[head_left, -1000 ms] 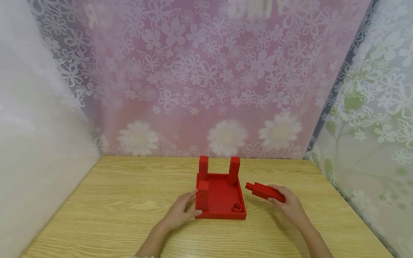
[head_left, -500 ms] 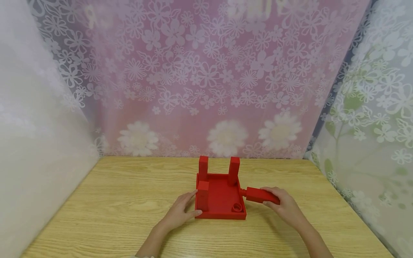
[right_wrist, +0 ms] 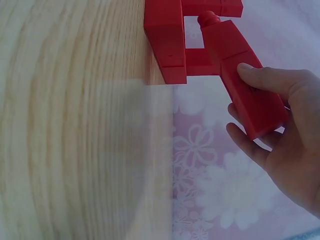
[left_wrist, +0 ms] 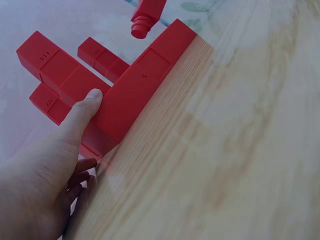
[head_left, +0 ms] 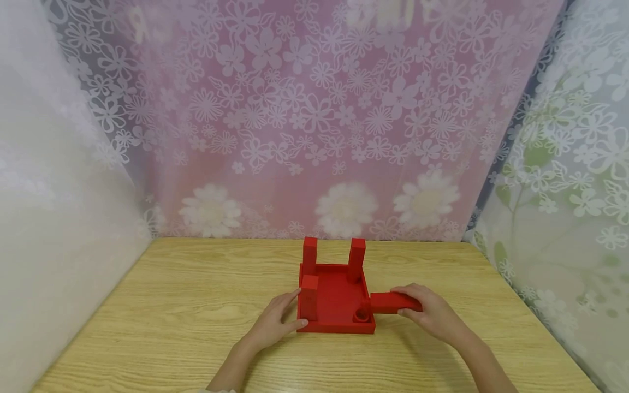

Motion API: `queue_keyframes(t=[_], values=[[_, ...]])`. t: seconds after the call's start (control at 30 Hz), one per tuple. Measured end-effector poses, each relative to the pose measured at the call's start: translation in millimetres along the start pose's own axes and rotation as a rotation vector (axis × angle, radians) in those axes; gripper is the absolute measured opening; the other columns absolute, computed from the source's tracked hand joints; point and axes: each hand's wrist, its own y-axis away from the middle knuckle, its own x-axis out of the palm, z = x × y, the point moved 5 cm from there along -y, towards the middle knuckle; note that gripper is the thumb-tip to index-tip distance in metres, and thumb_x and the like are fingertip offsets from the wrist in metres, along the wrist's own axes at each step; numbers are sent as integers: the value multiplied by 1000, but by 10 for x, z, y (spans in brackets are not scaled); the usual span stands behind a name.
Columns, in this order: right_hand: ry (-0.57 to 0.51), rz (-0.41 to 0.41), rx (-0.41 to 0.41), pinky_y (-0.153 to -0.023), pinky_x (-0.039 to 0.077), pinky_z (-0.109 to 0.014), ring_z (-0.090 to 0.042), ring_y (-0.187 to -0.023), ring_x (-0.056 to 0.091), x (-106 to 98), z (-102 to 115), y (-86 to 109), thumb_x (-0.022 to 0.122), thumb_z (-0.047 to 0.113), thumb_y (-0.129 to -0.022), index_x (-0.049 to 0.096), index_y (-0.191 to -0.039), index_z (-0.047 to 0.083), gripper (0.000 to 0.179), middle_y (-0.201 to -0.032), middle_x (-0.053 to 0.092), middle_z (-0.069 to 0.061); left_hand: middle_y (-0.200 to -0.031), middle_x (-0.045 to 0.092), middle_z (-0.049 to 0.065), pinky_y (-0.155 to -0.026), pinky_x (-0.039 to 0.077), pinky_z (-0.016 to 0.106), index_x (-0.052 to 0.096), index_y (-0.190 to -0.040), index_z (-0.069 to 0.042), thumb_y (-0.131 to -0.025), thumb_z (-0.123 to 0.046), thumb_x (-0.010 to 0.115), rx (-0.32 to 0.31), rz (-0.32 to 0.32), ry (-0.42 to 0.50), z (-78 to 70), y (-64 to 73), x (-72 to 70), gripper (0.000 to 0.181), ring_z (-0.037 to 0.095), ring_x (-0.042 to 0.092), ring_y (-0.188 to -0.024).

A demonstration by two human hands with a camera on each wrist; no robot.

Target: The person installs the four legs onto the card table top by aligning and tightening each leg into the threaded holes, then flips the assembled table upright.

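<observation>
A red, shallow, square tray-like tabletop point(head_left: 339, 329) lies on the table with three square red legs upright at its corners. A round socket point(head_left: 361, 315) sits bare in its near right corner. My left hand point(head_left: 275, 323) holds the near left corner by the leg point(head_left: 309, 300), thumb on the front side and fingers along the left side. My right hand point(head_left: 434, 312) grips a fourth red leg point(head_left: 384, 303) by its plain end. That leg lies nearly level, its threaded tip point(left_wrist: 140, 27) pointing left over the right rim, close to the socket.
The wood-grain table point(head_left: 196, 305) stretches to both sides and in front of the red piece. A pink flowered curtain point(head_left: 314, 136) hangs behind its far edge. Pale sheets flank the table left and right.
My right hand has moved left and slightly nearer with the leg, bringing its threaded end over the rim by the socket. The leg has swung from slanting to nearly level. My left hand stays put.
</observation>
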Motion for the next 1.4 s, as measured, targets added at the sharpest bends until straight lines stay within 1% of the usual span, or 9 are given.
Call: queue_keyframes(t=[0.07, 0.23, 0.4, 0.6, 0.73, 0.9, 1.1, 1.27, 1.4], values=[[3, 26, 0, -70, 47, -32, -11, -83, 54, -5, 22, 0, 74, 9, -76, 62, -115, 10, 41, -96, 58, 8, -140, 37, 6, -98, 25, 58, 30, -144, -24, -83, -53, 59, -5, 1, -6, 7, -6, 0, 74, 32, 25, -130], [40, 77, -39, -70, 48, -32, -11, -84, 53, -14, 62, -10, 73, 9, -77, 61, -115, 11, 40, -97, 58, 8, -141, 36, 4, -98, 24, 58, 30, -144, -26, -82, -54, 59, -21, 5, -8, 11, -12, -3, 74, 30, 23, -131], [82, 117, -65, -68, 47, -31, -10, -81, 52, -1, 70, -36, 74, 10, -76, 62, -114, 9, 39, -96, 57, 8, -141, 36, 4, -98, 24, 58, 30, -144, -26, -82, -54, 60, -21, 5, 1, 6, -6, -6, 75, 31, 23, -131], [77, 134, -72, -67, 47, -31, -11, -80, 52, -18, 91, -55, 74, 13, -77, 61, -113, 7, 39, -96, 57, 6, -141, 36, 5, -98, 25, 58, 31, -144, -26, -82, -53, 60, -19, 2, 3, 6, 0, -6, 74, 31, 25, -130], [59, 89, -66, -68, 49, -30, -11, -80, 55, -41, 115, -58, 76, 14, -76, 62, -111, 8, 38, -95, 56, 7, -141, 36, 5, -98, 25, 58, 31, -144, -26, -82, -53, 61, -19, 0, 3, 7, -2, -7, 74, 31, 25, -130], [22, -23, -52, -68, 50, -28, -10, -80, 57, -58, 132, -68, 79, 12, -72, 64, -107, 12, 38, -95, 57, 7, -141, 36, 5, -98, 25, 57, 30, -144, -26, -82, -53, 60, -18, 0, -3, -1, -3, -17, 74, 31, 25, -130], [-79, -139, -30, -67, 50, -28, -12, -82, 56, -57, 139, -90, 77, 10, -73, 61, -114, 10, 44, -100, 60, 2, -141, 36, 8, -97, 25, 60, 31, -144, -25, -83, -52, 60, -19, 4, 9, 2, 5, -10, 73, 33, 24, -130], [-116, -227, -78, -70, 51, -28, -11, -83, 57, -53, 185, -114, 77, 11, -74, 58, -119, 9, 49, -102, 61, 1, -141, 35, 9, -97, 25, 60, 31, -144, -25, -83, -52, 60, -16, 3, 8, 2, 4, -5, 73, 33, 25, -130], [-125, -267, -115, -72, 50, -26, -8, -85, 57, -47, 246, -141, 78, 9, -73, 58, -120, 11, 51, -103, 61, 4, -141, 35, 8, -97, 25, 59, 31, -144, -24, -83, -53, 60, -22, 3, 7, -4, 4, -4, 74, 32, 25, -130]])
